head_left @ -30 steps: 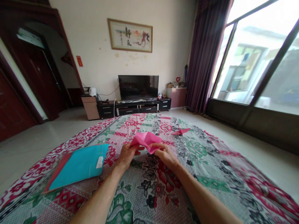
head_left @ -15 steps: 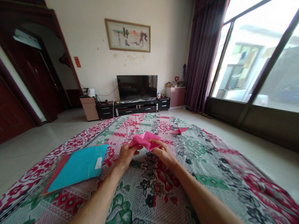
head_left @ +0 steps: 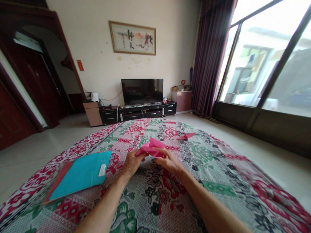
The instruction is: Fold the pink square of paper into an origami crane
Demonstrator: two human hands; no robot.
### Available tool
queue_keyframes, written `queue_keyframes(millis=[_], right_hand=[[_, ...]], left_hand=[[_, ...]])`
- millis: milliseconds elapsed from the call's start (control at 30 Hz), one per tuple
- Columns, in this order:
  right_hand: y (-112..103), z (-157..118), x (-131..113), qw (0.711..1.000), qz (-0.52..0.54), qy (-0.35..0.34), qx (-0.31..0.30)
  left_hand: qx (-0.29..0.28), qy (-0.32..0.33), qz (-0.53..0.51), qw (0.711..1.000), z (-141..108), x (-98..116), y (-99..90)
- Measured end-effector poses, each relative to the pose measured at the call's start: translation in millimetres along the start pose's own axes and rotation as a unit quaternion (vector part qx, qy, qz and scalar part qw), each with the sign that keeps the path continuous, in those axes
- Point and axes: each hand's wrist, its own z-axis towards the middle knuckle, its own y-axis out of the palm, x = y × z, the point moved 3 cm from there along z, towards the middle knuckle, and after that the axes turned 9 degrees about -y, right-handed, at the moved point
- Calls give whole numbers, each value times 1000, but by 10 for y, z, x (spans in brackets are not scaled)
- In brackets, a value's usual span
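Observation:
A pink sheet of folding paper (head_left: 151,147), partly folded with creases standing up, is held above the table between both hands. My left hand (head_left: 133,163) pinches its left end, thumb toward me. My right hand (head_left: 168,160) grips the right end, with thumb and fingers closed on the paper. Some fingertips are hidden behind the sheet. Beyond my right hand, a pink folded paper crane (head_left: 186,136) rests on the tablecloth, its wings spread.
A floral tablecloth (head_left: 204,210) covers the round table. At the left lies a clear packet of coloured paper (head_left: 81,174), blue on top, with a white label. Across the room a television (head_left: 142,92) stands on a low black cabinet (head_left: 110,116); a large window is at the right.
The paper's folds have shifted: a pointed flap now stands up in the middle and its right side is drawn in. My right hand has moved slightly left and down.

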Motion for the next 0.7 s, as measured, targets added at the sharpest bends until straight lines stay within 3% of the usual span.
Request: queue_keyframes(millis=[200, 567, 700], right_hand=[[9, 9, -5, 1000, -26, -16, 0], [3, -4, 38, 996, 56, 39, 52], [-2, -5, 76, 990, 113, 52, 62]], left_hand=[[14, 57, 108, 992, -18, 44, -2], [-8, 87, 93, 992, -82, 114, 41], [11, 155, 113, 981, -126, 189, 61]])
